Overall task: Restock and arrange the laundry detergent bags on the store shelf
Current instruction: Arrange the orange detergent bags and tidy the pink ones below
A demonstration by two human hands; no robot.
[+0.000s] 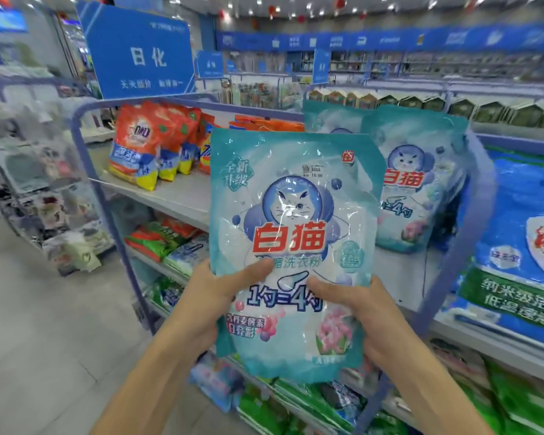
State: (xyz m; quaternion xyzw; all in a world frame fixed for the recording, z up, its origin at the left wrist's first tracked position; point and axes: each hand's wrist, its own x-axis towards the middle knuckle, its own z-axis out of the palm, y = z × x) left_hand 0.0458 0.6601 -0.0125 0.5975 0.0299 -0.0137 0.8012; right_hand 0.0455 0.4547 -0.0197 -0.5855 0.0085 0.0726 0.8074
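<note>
I hold a teal laundry detergent bag with a cat logo and red characters upright in front of the shelf. My left hand grips its lower left edge, thumb across the front. My right hand grips the lower right edge, thumb on the front too. Behind it, matching teal bags stand upright on the top shelf. Orange and red detergent bags stand at the left of that shelf.
A blue metal end frame bounds the shelf unit. Lower shelves hold green, blue and red bags. A large blue bag lies at the right. A blue hanging sign is above. Grey floor aisle at the left.
</note>
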